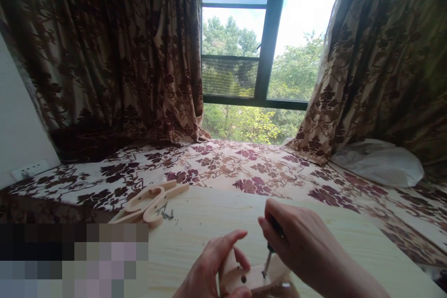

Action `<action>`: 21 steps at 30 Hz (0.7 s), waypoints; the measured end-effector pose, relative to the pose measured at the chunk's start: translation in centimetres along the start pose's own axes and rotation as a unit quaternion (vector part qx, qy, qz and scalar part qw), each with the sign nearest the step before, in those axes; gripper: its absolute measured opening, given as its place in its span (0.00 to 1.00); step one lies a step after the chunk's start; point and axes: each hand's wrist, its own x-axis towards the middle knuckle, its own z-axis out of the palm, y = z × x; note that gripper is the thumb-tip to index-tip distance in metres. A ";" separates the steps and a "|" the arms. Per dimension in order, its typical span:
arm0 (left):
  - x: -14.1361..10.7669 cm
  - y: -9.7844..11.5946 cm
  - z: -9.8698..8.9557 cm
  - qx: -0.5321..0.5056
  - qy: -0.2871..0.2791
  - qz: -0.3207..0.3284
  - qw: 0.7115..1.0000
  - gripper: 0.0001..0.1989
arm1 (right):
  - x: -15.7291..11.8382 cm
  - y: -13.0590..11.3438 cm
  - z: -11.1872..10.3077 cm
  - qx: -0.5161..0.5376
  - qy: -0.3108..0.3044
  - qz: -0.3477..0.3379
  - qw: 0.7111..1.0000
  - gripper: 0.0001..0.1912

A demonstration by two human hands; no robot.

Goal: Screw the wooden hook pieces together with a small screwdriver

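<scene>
At the bottom centre my left hand [213, 263] grips a pale wooden piece [251, 280], thumb and fingers closed around its left end. A dark round hole shows in the wood beside my fingers. My right hand [296, 235] is closed on the dark handle of a screwdriver [268, 261]. Its metal shaft points down, and the tip meets the wooden piece at a small dark spot, perhaps a screw head. The near end of the piece is cut off by the frame's lower edge.
Curved wooden parts [150, 203] and several small screws [166, 213] lie on the light wooden board [195, 223]. Behind it are a flower-patterned cloth [244, 167], a window between curtains [167, 79], and a white plastic bag [380, 163]. The lower left corner is pixelated.
</scene>
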 end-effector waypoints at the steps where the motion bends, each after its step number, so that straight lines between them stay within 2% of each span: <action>1: 0.0 0.1 0.0 0.005 -0.003 -0.006 1.000 0.34 | 0.0 0.0 -0.1 0.002 -0.002 0.003 1.000 0.13; 9: 0.1 0.4 -0.2 0.025 -0.011 -0.028 0.999 0.37 | 0.2 -0.2 -0.4 0.006 -0.001 0.008 1.000 0.13; 16: 0.0 0.2 0.0 0.008 0.000 -0.015 1.000 0.34 | 0.1 -0.1 0.2 -0.001 0.004 0.006 1.000 0.12; 19: 0.2 0.3 0.1 0.015 0.002 -0.030 0.999 0.36 | 0.5 -0.5 -0.5 -0.015 -0.024 0.017 0.999 0.10; 21: 0.3 0.3 0.1 0.013 0.006 -0.041 0.999 0.36 | 0.9 -0.7 -1.9 -0.021 -0.072 0.004 0.997 0.08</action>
